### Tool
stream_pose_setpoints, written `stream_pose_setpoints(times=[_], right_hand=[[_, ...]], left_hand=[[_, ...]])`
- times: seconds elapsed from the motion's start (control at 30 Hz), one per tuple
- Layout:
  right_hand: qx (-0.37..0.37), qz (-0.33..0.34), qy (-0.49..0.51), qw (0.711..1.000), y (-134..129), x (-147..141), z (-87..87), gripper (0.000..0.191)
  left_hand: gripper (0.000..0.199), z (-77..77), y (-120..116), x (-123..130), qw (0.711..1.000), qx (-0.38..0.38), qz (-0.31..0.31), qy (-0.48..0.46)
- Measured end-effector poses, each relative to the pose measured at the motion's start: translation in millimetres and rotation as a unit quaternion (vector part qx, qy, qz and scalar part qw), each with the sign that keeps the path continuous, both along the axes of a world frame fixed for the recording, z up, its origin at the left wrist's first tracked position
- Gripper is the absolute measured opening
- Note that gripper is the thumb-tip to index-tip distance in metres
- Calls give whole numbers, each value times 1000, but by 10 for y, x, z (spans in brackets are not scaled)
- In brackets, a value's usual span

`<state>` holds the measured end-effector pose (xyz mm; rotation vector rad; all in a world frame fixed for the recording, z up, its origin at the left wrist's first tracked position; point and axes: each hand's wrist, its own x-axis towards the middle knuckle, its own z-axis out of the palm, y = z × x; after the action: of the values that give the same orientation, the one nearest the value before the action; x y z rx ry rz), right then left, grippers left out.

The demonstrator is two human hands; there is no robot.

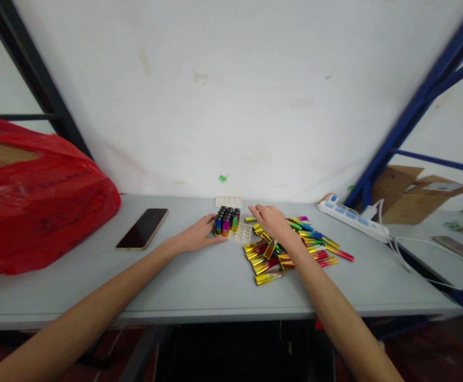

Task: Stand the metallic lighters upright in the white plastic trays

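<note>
Several shiny multicoloured cylinders with black tops [226,219] stand close together on a pale tray with rows of round hollows [243,233]. My left hand [201,233] rests at the left side of the group, thumb and fingers apart. On the right, my right hand [270,218] is over the back left of a loose pile of shiny flat strips [267,265], coloured gold, red, blue and green. Its fingers point left towards the tray; whether they hold anything is too small to tell. Behind the cylinders lies another pale moulded piece [228,201].
A phone [142,229] lies left on the grey table [199,292]. Further left is a red plastic bag [40,196] round a carton. A white power strip [352,217] with cables lies at the right, near an open cardboard box [418,199] and a blue frame [418,106].
</note>
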<state>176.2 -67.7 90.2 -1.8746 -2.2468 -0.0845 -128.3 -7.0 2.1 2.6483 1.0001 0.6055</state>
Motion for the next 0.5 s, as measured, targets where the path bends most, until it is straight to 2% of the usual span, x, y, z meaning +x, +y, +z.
stream_pose_setpoints(times=[0.13, 0.27, 0.37, 0.5], right_hand=[[12, -143, -24, 989, 44, 341, 2, 42], [-67, -269, -26, 961, 28, 735, -47, 51], [-146, -279, -10, 949, 36, 983, -60, 53], [-136, -268, 3, 954, 107, 1151, -104, 45]], left_hand=[[85, 33, -18, 10, 1000, -8, 9, 13], [88, 53, -27, 10, 1000, -14, 17, 22], [87, 52, -32, 8, 1000, -9, 14, 16], [88, 54, -34, 17, 1000, -11, 16, 12]])
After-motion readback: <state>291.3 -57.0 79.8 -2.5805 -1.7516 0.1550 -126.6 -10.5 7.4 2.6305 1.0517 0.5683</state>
